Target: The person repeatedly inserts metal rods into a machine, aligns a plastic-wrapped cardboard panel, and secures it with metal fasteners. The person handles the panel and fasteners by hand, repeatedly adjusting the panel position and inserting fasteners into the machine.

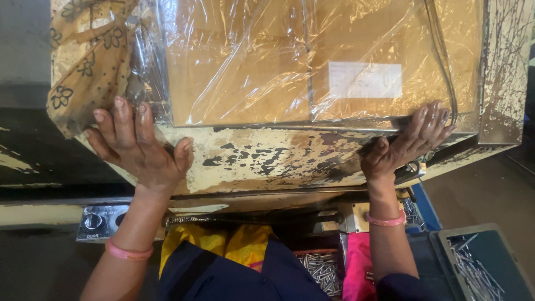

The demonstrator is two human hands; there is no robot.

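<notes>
A flat brown cardboard package (251,72) wrapped in loose clear plastic film lies on a worn cream-painted machine bed (267,156) with chipped paint. My left hand (136,145) rests flat with fingers spread on the bed's front left, fingertips touching the film's edge beside a brown flower-patterned cloth (83,61). My right hand (409,142) presses on the thin metal bar (334,128) along the package's front edge at the right, fingers curled over it. Both wrists wear pink bangles.
A white label (365,79) sits on the package. Below the bed are a small control panel with a knob (100,222), a tray of metal pins (323,270), and a dark bin with more pins (482,267) at lower right.
</notes>
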